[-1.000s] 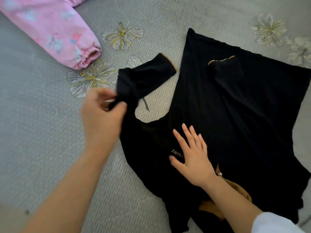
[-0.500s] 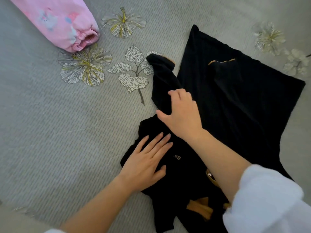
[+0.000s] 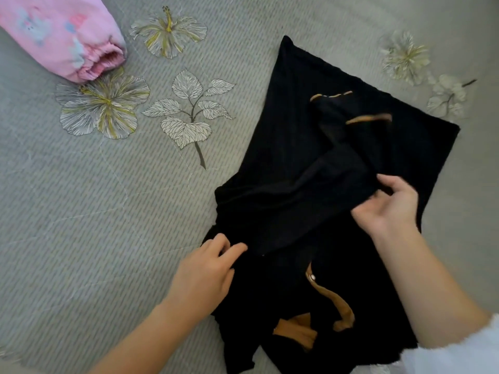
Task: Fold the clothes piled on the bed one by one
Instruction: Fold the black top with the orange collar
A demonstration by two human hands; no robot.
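Your black top (image 3: 310, 163) lies spread on the grey bedspread (image 3: 81, 238), right of centre, with its far corner pointing away from you and its near edge running out of view at the bottom. Two tan-edged cuffs (image 3: 368, 118) sit close together on its far half, showing both sleeves folded in over the body. A tan band (image 3: 328, 295) with a small snap runs down the near part, just left of your right forearm.

Your left hand (image 3: 204, 276) rests on the near left edge of the top, fingers curled and pinching a fold of black cloth between thumb and fingers. Your right hand (image 3: 388, 209) is at the right side of the top, thumb and fingers closed on a raised ridge of the cloth. The fabric between your two hands is lifted slightly into a diagonal crease.

A pink garment (image 3: 62, 36) with an elastic cuff lies at the far left corner, well apart from the top. Printed flowers (image 3: 104, 106) and leaves (image 3: 191, 114) mark the bedspread between them. A white sleeve (image 3: 459, 352) covers your right arm at the near right edge.
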